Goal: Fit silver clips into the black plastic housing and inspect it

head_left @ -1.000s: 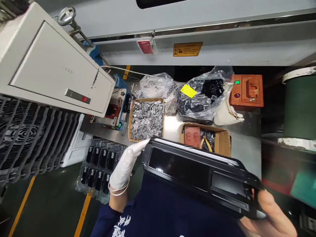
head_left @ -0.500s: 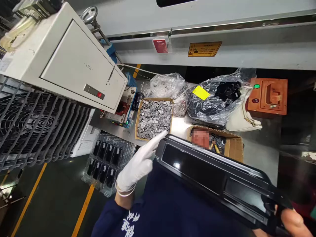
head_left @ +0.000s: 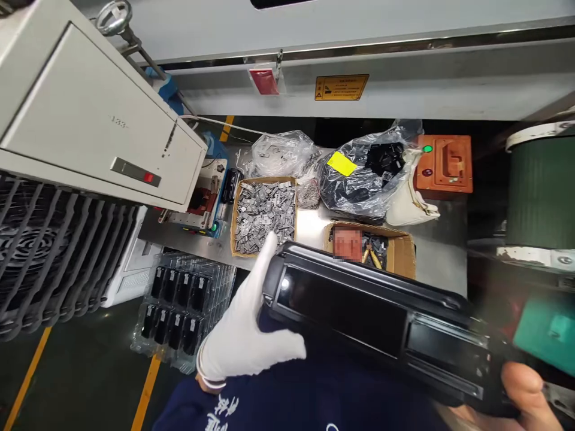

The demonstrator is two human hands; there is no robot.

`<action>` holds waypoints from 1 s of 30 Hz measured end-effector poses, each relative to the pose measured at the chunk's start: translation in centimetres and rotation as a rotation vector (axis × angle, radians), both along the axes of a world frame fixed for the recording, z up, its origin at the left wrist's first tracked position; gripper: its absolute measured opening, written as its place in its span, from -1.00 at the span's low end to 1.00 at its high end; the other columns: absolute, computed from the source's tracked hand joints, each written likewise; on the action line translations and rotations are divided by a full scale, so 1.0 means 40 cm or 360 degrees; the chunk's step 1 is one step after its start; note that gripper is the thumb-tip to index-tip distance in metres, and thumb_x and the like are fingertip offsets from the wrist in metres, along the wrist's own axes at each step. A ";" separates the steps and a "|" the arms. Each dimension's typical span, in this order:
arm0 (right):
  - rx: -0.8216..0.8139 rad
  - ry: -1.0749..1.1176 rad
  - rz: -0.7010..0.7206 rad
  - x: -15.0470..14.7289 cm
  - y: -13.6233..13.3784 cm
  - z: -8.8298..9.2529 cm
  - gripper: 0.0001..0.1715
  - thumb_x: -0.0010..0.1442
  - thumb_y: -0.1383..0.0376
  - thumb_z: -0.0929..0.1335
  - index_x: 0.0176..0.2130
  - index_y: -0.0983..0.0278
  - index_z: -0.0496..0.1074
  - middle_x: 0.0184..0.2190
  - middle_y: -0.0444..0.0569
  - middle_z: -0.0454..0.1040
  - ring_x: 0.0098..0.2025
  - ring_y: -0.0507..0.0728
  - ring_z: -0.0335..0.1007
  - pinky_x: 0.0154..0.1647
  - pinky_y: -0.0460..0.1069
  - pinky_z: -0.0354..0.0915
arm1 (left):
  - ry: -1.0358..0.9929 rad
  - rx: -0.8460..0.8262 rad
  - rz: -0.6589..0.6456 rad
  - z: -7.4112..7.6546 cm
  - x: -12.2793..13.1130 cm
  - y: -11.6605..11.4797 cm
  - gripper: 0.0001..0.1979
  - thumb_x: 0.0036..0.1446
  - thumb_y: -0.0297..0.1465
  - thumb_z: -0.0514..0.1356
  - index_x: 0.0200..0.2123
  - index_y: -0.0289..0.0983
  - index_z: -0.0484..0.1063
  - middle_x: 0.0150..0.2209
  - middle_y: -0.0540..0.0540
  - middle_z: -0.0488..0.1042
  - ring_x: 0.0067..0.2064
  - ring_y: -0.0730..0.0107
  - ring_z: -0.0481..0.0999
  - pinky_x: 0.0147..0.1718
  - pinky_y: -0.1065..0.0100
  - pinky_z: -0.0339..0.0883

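I hold a long glossy black plastic panel (head_left: 359, 311) across my lap, slanting down to the right. My left hand (head_left: 247, 335), in a white glove, is spread against the panel's left end, its fingers reaching up behind the edge and its thumb below. My bare right hand (head_left: 523, 392) grips the panel's right end at the lower right corner of the view. Only the fingers of that hand show.
A steel bench (head_left: 435, 257) carries a cardboard box of small grey metal clips (head_left: 264, 216), a box with pliers (head_left: 395, 254), clear bags of parts (head_left: 359, 176) and an orange control box (head_left: 444, 164). Trays of black parts (head_left: 179, 305) sit on the floor at left.
My left hand has slid down from the panel's top left corner and now lies flat against its left end. The panel has shifted slightly left and lower in view.
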State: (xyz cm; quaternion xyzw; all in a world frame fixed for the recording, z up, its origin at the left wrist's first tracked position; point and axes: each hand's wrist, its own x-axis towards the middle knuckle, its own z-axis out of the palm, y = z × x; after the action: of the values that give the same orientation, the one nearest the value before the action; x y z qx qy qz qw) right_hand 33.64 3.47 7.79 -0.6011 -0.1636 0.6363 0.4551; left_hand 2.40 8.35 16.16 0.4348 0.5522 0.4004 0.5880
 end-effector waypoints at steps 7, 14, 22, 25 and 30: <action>0.0170 0.0082 0.0074 -0.061 0.079 0.088 -0.67 0.01 0.00 0.52 -0.23 0.05 0.68 -0.51 0.02 0.59 -0.30 0.44 0.62 -0.08 0.30 0.55 | 0.0188 -0.0001 -0.0010 -0.015 -0.026 -0.004 0.19 -0.03 -0.07 0.48 0.50 -0.11 -0.14 0.33 -0.16 0.36 0.36 -0.11 0.31 0.41 0.13 0.13; 0.0109 0.0082 0.0110 -0.068 0.091 0.095 -0.71 -0.03 -0.06 0.57 -0.31 -0.03 0.68 -0.50 -0.05 0.60 -0.51 0.35 0.57 -0.10 0.26 0.56 | 0.0204 0.0210 -0.0144 -0.027 -0.042 0.023 0.09 -0.02 -0.12 0.49 0.47 0.02 -0.03 0.47 -0.07 0.09 0.45 -0.09 0.12 0.46 0.06 0.01; 0.0193 0.0177 0.0152 -0.100 0.151 0.120 -0.71 0.01 -0.06 0.57 -0.31 0.03 0.69 -0.62 -0.09 0.53 -0.61 0.29 0.52 -0.11 0.22 0.58 | 0.0264 0.0237 -0.0167 -0.041 -0.052 0.031 0.02 0.01 -0.10 0.47 0.45 0.12 0.02 0.47 0.02 0.11 0.45 0.05 0.15 0.44 0.17 0.08; 0.0194 0.0190 0.0164 -0.110 0.208 0.084 -0.61 -0.11 -0.10 0.61 -0.40 0.10 0.65 -0.62 -0.10 0.53 -0.51 0.29 0.57 -0.09 0.18 0.58 | 0.0397 0.0317 -0.0165 -0.075 -0.057 0.044 0.01 0.03 -0.11 0.46 0.45 0.11 0.01 0.48 0.04 0.07 0.47 0.12 0.08 0.44 0.21 0.04; 0.0263 0.0368 0.0286 -0.114 0.320 0.026 -0.45 -0.24 -0.18 0.63 -0.50 0.17 0.57 -0.52 -0.07 0.59 -0.28 0.33 0.63 0.01 0.23 0.54 | 0.0522 0.0455 -0.0101 -0.129 -0.036 0.087 -0.04 0.13 -0.23 0.43 0.45 0.11 -0.03 0.50 0.13 -0.04 0.51 0.34 -0.10 0.46 0.37 -0.16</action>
State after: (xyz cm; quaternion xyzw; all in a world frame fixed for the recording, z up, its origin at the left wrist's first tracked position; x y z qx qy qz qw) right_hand 29.07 16.26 8.84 -0.4675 -0.2151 0.7237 0.4598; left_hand 0.94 11.82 10.99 0.5901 0.5643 0.3798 0.4349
